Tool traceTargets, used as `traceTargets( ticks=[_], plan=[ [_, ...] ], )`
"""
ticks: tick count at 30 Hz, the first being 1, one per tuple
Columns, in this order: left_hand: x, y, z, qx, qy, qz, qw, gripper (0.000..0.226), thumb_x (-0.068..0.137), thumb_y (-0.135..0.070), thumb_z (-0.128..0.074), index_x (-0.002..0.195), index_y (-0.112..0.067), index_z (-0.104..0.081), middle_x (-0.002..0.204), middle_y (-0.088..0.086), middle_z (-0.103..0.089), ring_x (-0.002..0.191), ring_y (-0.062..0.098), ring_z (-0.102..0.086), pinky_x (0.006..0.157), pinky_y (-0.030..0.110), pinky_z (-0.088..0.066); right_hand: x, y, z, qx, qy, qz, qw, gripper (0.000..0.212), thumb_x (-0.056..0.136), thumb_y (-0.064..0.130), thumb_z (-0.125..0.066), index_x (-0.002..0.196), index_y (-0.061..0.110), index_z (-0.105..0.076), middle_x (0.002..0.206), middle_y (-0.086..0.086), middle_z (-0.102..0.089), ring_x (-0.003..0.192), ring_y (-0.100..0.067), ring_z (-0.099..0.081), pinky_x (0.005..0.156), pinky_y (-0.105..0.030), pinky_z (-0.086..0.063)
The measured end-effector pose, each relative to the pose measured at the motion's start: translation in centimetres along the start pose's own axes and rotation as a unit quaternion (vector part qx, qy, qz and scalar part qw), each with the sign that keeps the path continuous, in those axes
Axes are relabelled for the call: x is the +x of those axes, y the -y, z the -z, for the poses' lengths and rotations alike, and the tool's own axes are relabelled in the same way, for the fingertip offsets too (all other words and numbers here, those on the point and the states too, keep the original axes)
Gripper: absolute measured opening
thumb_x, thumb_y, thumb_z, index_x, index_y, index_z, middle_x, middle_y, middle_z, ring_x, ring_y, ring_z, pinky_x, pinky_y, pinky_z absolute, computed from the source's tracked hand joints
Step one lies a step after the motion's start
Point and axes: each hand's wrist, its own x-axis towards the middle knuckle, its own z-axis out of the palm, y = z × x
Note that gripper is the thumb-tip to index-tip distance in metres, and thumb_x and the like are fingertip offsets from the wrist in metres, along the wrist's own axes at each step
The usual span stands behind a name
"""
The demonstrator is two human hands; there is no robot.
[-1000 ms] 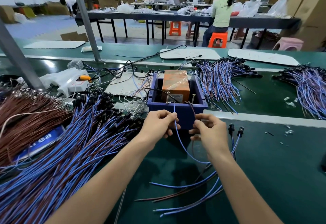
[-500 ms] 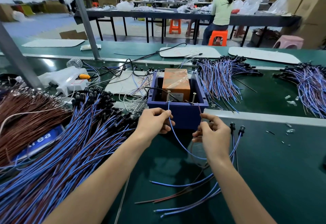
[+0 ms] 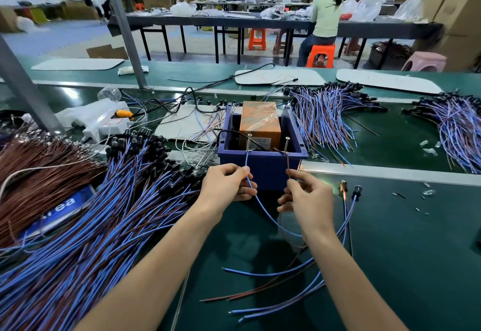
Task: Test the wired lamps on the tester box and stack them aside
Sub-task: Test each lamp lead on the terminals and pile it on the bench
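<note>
The step in hand is the test itself. The left hand [image 3: 229, 186] has its grip pinched on a blue lead [image 3: 263, 209] and holds the lead's tip up at the left screw [image 3: 250, 138]. This is 1 of 2 screws standing upright at the front of the blue tester box [image 3: 260, 170], just ahead of the orange block [image 3: 260, 121] inside it. The right hand [image 3: 308, 199] has its grip pinched on a brown lead [image 3: 287, 162] that rises to the right screw [image 3: 287, 143].

Just right of that hand, 2 lamp heads lie side by side on the green counter [image 3: 416, 252]. The nearer lamp [image 3: 343, 188] appears to glow amber, while the other lamp [image 3: 357, 189] looks dark. The glow suggests the circuit is made and this lamp passes. Which head the held leads run to is hard to trace.

The next move calls for lifting both tips off the screws and gathering the 2 leads in 1 hand. The lamp then goes aside, probably onto a bundle such as the fanned one [image 3: 325, 114] beyond the box. A fresh lamp would then come from the big heap [image 3: 104, 226] at the left.
</note>
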Motion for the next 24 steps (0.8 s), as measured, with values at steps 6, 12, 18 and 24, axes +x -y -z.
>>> traceTargets(
  ticks=[6,12,18,24],
  plan=[
    [0.0,-0.2,0.1,0.009,-0.002,0.000,1.000,0.024,0.095,-0.016,-0.056,0.075,-0.005,-0.063,0.059,0.007,-0.069,0.046,0.012,-0.062,0.047,0.019,-0.050,-0.1,0.1,0.0,0.003,0.010,-0.004,1.000,0.025,0.093,-0.001,-0.052,0.104,0.015,-0.067,0.065,-0.008,-0.057,0.042,-0.012,-0.056,0.041,-0.026,-0.049],
    [-0.1,-0.8,-0.1,0.025,0.013,-0.005,1.000,0.024,0.095,-0.016,-0.056,0.075,-0.005,-0.063,0.059,0.007,-0.067,0.044,0.010,-0.060,0.047,0.019,-0.049,0.0,0.1,0.0,0.009,0.010,-0.007,1.000,0.025,0.093,-0.003,-0.051,0.106,0.013,-0.067,0.064,-0.009,-0.056,0.041,-0.012,-0.056,0.040,-0.024,-0.048],
    [-0.3,-0.5,-0.4,0.026,0.018,0.004,0.999,0.023,0.095,-0.016,-0.056,0.077,-0.005,-0.063,0.063,0.008,-0.067,0.045,0.010,-0.060,0.048,0.019,-0.051,0.2,0.0,0.1,0.007,0.014,0.000,1.000,0.026,0.093,-0.003,-0.051,0.107,0.013,-0.067,0.065,-0.009,-0.056,0.042,-0.013,-0.057,0.040,-0.024,-0.048],
    [-1.8,-0.8,0.0,0.033,0.050,-0.019,0.998,0.019,0.095,-0.012,-0.055,0.080,-0.003,-0.063,0.068,0.010,-0.068,0.049,0.011,-0.061,0.053,0.020,-0.053,-0.8,0.4,0.5,-0.013,0.017,0.011,1.000,0.024,0.091,0.001,-0.055,0.097,0.017,-0.072,0.062,-0.002,-0.061,0.043,-0.011,-0.054,0.041,-0.021,-0.042]
  ],
)
